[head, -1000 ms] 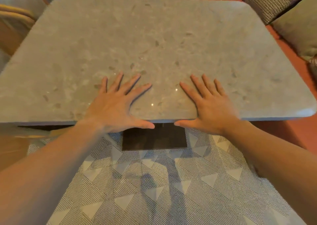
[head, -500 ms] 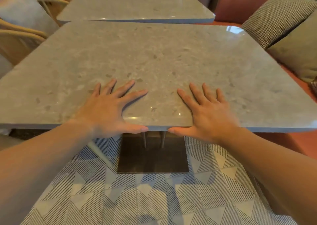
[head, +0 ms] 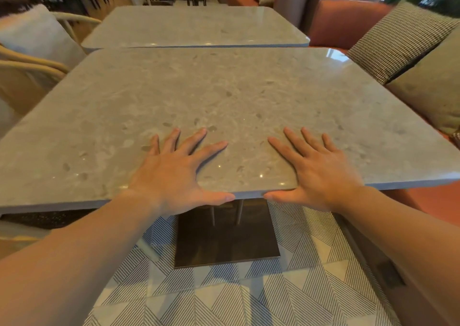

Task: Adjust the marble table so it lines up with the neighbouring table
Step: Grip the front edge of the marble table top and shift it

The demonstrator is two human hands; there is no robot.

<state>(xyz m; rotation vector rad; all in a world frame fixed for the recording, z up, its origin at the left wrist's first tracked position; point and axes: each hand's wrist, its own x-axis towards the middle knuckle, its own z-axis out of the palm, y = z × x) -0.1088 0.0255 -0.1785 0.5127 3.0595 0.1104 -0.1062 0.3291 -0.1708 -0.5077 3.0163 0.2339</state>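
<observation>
Grey-beige marble, polished and speckled, makes up the near square table top (head: pixel 224 96), which fills most of the view and stands on a dark metal base plate (head: pixel 226 241) over striped, triangle-patterned floor tiles (head: pixel 249 298). Just beyond it sits the neighbouring grey marble table (head: pixel 194 25), its near edge running almost parallel to the far edge of the near top, with only a thin seam between them. The far-right corners do not match: the near top reaches further right, towards the houndstooth-patterned cushion (head: pixel 395 39) on the orange bench, than the neighbour does. On the left the two edges look closer to agreement, though a pale wicker chair (head: pixel 37 62) crowds that side.

So, as I judge it, closing the gap looks done or nearly so; a sideways nudge to the left may be what remains.

Both hands lie on the near edge. The left hand (head: pixel 171 176) is flat, fingers spread, thumb hooked along the rim; the right hand (head: pixel 316 169) mirrors it. Neither is closed around anything, only pressing down and gripping the edge lightly.
</observation>
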